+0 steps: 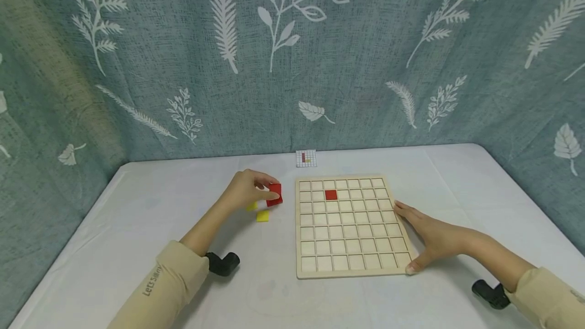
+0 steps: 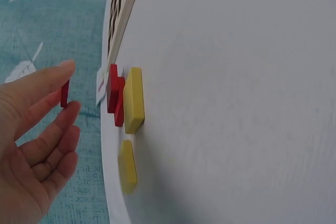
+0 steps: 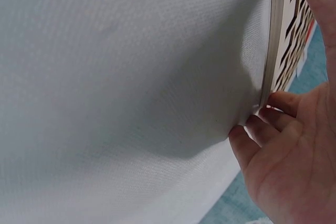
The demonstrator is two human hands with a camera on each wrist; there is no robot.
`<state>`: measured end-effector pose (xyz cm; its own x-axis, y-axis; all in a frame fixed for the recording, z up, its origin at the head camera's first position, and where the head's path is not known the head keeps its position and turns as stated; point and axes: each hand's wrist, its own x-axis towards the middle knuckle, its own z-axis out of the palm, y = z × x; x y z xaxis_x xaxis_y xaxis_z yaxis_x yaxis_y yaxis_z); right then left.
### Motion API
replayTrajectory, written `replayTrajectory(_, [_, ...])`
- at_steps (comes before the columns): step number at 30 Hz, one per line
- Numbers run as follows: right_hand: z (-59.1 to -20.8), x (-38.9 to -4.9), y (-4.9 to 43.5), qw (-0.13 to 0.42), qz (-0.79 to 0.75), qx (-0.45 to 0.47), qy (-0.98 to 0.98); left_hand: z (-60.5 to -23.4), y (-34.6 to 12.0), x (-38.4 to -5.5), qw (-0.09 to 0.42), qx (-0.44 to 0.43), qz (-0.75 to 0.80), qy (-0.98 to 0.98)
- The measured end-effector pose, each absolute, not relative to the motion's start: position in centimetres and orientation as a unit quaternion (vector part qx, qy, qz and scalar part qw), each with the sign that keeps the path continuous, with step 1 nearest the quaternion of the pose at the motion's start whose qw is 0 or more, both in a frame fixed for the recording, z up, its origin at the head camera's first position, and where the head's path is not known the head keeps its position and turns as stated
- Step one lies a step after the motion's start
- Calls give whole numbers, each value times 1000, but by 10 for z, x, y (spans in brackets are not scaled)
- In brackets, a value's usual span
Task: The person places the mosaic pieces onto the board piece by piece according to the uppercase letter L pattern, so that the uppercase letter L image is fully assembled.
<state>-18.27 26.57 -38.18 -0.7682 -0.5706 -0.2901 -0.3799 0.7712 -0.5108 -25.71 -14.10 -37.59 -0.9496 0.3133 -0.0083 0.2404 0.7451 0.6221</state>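
My left hand (image 1: 247,189) pinches a red square tile (image 2: 64,96) between thumb and fingers, raised over the table left of the board. Below it lie two more red tiles (image 2: 112,88), one overlapping the other in the left wrist view. Beside these are two yellow tiles (image 1: 262,216). The pale wooden grid board (image 1: 356,274) lies flat, with one red tile (image 1: 331,195) set in a cell of its second row. My right hand (image 1: 436,236) rests against the board's right side, thumb at the near right corner and fingertips (image 3: 266,113) along the edge.
A small printed grid card (image 1: 305,158) with red and yellow marks lies behind the board, near the table's back edge. White cloth covers the table (image 1: 274,298). A blue-green leaf-patterned curtain (image 1: 256,100) hangs behind it.
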Motion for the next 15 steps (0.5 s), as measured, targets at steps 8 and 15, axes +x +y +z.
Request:
replayTrajectory(8, [-382, -182, 266, 219, -216, -260, 915, -375, -129, -256, 73, 135, 317, 936])
replayTrajectory(15, [-383, -183, 267, 220, -215, -260, 916, -376, -116, -253, 58, 179, 306, 933])
